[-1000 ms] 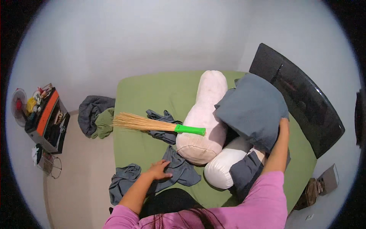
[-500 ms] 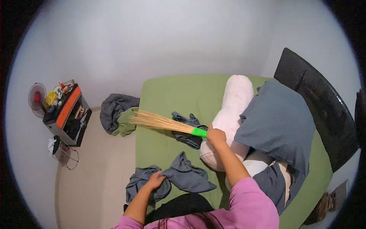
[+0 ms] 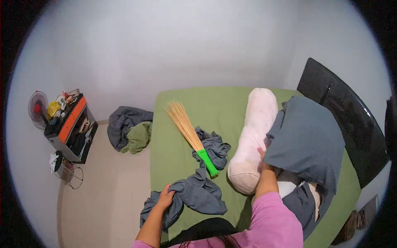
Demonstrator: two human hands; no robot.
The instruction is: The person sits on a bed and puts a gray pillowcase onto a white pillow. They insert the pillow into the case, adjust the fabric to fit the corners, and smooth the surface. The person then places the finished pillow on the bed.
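My left hand [image 3: 166, 197] is closed on a crumpled grey cloth [image 3: 198, 194] at the near left edge of the bed [image 3: 178, 151]. My right hand [image 3: 264, 159] lies against the right side of a long pale pink bolster [image 3: 252, 136]. Its thumb and part of the fingers show stretched out, while the rest goes out of sight by the edge of a grey-covered pillow [image 3: 308, 136]. A stick broom [image 3: 188, 132] with a bright green handle rests on the bed, bristles pointing far left. Beneath it sits another bunch of grey cloth [image 3: 217, 149], touching the near one.
A black headboard [image 3: 339, 111] closes off the right end. Dark grey bedding [image 3: 124, 124] and a green cloth [image 3: 138, 138] are heaped on the floor beside the bed. Farther left stand a cluttered cabinet [image 3: 72, 132], a fan [image 3: 38, 108] and a wire-framed stand [image 3: 74, 175].
My right hand has let go of the broom, which now lies on the bed with its bristles turned farther away. That hand has moved right to the bolster. My left hand still grips the cloth.
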